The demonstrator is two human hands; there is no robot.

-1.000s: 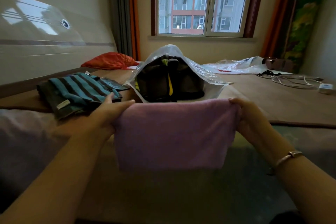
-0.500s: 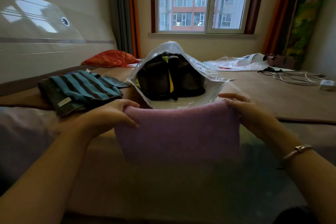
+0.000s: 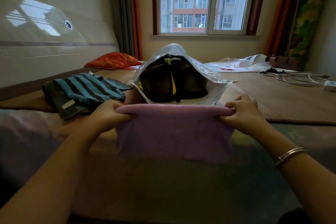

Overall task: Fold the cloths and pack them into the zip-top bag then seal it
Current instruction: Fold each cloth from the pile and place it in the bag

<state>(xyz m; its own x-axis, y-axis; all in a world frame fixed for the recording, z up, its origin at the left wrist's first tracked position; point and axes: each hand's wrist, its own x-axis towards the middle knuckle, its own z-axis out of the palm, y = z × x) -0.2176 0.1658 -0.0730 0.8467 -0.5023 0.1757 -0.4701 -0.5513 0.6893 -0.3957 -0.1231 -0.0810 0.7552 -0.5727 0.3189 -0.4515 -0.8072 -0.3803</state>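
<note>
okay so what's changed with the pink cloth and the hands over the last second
Both hands shifted their hold: the left hand and right hand now curl their fingers over the pink cloth's top fold in a tighter grip, where a second ago it was only lightly held at its upper corners. The cloth hangs in front of the zip-top bag as before. The open bag and the striped cloth have not moved.

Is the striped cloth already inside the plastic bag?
No, the striped cloth lies folded on the bed to the left of the open plastic bag.
</note>
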